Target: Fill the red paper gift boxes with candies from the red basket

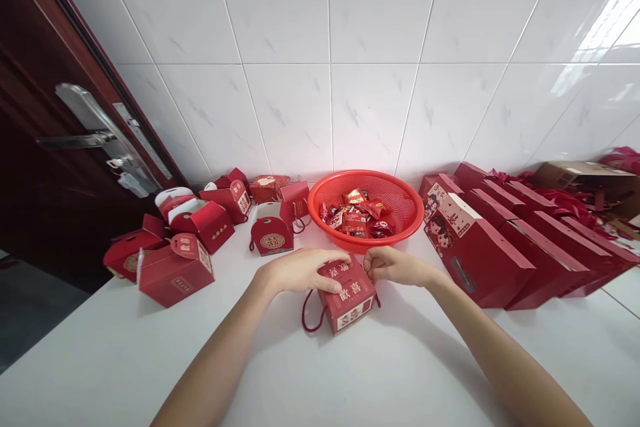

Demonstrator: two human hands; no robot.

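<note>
A small red candy box with pale lettering and a dark red cord handle sits on the white table in front of me. My left hand grips it from the left, thumb on the top panel and fingers over the far side. At the far right edge of the box, my right hand has its fingers curled in and pressed together; whatever is between them is hidden. Just behind both hands stands a red plastic basket with wrapped candies in it.
Several red gift boxes, some with raised flaps, stand at the left. Red paper bags line up at the right, with red ribbon and a cardboard box behind. A tiled wall closes the back; a dark door is far left.
</note>
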